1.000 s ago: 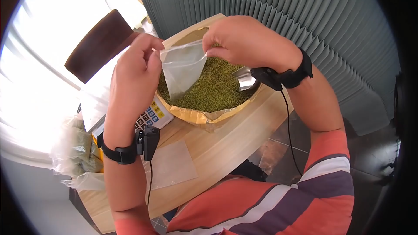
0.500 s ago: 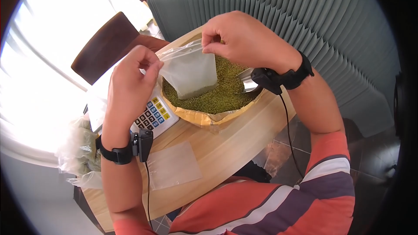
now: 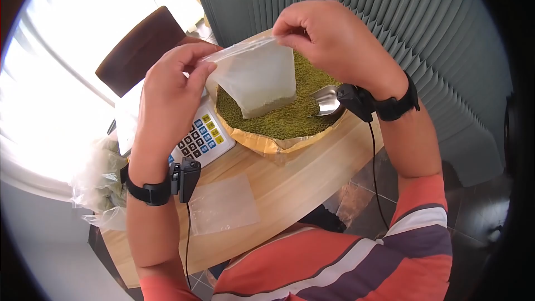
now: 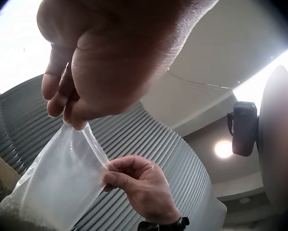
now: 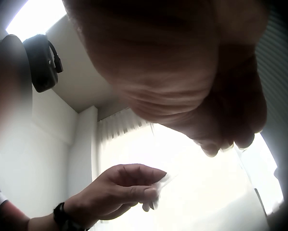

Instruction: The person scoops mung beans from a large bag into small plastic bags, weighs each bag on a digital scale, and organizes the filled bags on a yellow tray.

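A clear zip-lock bag (image 3: 257,75) hangs between both hands over an open sack (image 3: 259,142) of small green beans (image 3: 292,125). My left hand (image 3: 170,89) pinches the bag's upper left corner between thumb and fingers. At the opposite upper corner, my right hand (image 3: 337,36) pinches the bag's edge. The bag's top is stretched nearly straight between them, and a greenish band shows along its bottom. In the left wrist view the bag (image 4: 62,178) spreads below the fingertips. A metal scoop (image 3: 329,100) lies in the beans beneath the right wrist.
Beside the sack stands a scale with a keypad (image 3: 203,139), partly behind the left forearm. A flat clear bag (image 3: 225,203) lies on the wooden table (image 3: 301,175). Filled plastic bags (image 3: 103,187) sit at the left. A brown chair (image 3: 139,50) and grey pleated partition (image 3: 379,50) stand beyond.
Both hands have kept their pinch on the bag. The bag has gone from slanted and partly folded to spread wide, and the right hand has moved right and up in view.
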